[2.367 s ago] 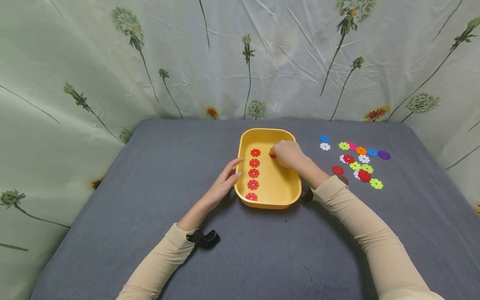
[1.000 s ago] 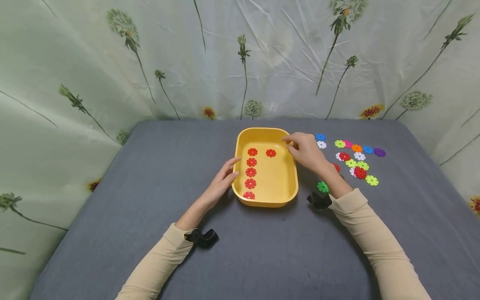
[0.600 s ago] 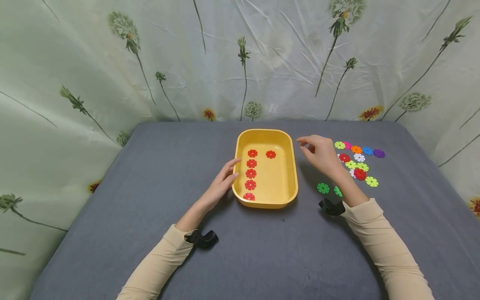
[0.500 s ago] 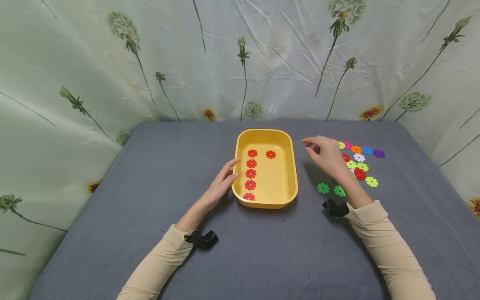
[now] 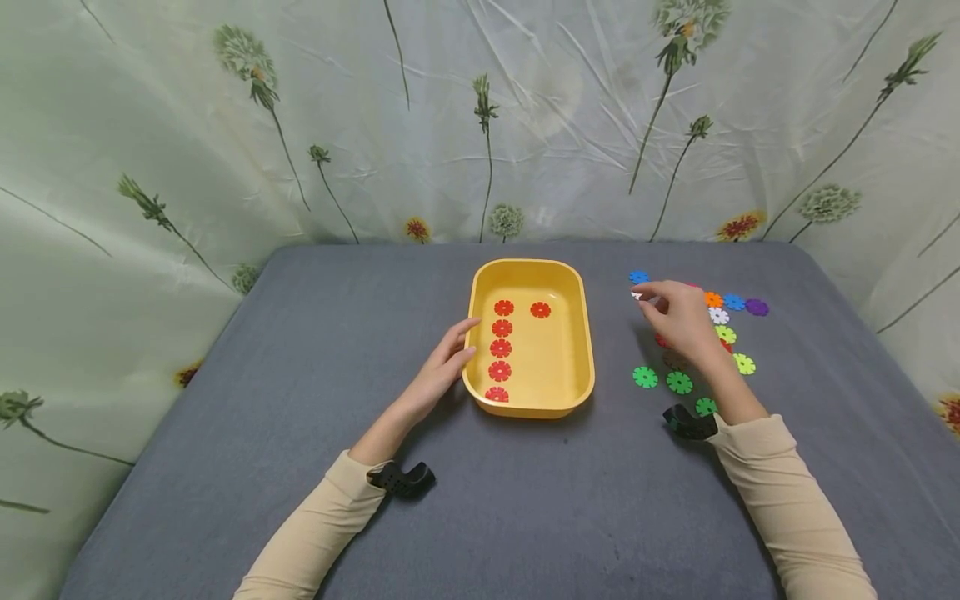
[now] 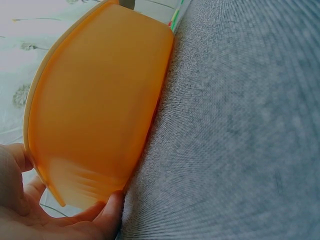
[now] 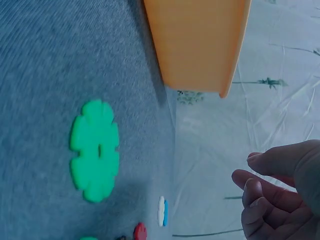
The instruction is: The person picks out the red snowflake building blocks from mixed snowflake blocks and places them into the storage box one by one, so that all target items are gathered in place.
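Note:
On the grey table stands a yellow plastic tray (image 5: pixel 558 358), holding a column of several red snowflake discs (image 5: pixel 502 328) along its left side and one more red disc (image 5: pixel 540 310) at upper right. My left hand (image 5: pixel 442 367) grips the tray's left wall, fingertips over the rim; the left wrist view shows other fingers against the outer wall (image 6: pixel 100 100). My right hand (image 5: pixel 678 321) hovers over loose discs right of the tray, thumb and fingers apart, holding nothing in the right wrist view. A white disc (image 5: pixel 636 295) lies beneath its fingertips, partly hidden.
Green discs (image 5: pixel 679 382) lie nearest, below my right hand. Blue (image 5: pixel 638 277), orange (image 5: pixel 713 300), purple (image 5: pixel 757 307) and yellow-green discs (image 5: pixel 745 363) lie around it, some covered by the hand. A flower-printed cloth (image 5: pixel 555 125) hangs behind the table.
My right hand has let go of a red disc at the tray's upper right, left the tray and moved right over the loose discs. My left hand has stayed on the tray.

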Demonstrator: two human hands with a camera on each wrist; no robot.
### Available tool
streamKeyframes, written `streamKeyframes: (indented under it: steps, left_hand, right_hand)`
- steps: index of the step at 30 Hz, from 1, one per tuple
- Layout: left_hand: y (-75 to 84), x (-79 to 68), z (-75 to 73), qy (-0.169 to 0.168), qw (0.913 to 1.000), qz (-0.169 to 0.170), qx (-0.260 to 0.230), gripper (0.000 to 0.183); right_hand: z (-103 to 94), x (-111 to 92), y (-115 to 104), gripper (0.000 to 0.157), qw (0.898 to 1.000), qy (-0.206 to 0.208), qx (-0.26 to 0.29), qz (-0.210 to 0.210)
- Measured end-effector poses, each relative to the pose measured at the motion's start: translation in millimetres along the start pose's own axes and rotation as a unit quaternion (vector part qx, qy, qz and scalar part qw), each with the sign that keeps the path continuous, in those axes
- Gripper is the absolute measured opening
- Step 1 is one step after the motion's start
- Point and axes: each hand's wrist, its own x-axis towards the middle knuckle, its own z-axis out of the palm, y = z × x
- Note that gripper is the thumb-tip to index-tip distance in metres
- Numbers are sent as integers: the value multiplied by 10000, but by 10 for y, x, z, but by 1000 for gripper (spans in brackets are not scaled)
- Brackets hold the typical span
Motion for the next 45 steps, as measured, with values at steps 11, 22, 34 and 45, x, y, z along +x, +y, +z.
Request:
streamKeyframes:
  steps: [11,22,34,45]
  left_hand:
    - [-49,22,-3,41,10000,72,-15,46]
    - [-63,-4,1,29,9999,127,7,47]
    - [-39,17,-4,-8,10000,81,-15,49]
    - [-54,6,-7,69,9999,135,69,46]
  right_hand:
    - [-77,-52,145,20,10000,4,-14,-13]
    - [-148,-113,279,23,9938,-966,-4,559]
    - [-151,-108,401,26,9840,-1590,-128,790]
    - [-150,-130,430,32,9738,-1968,-139,1129]
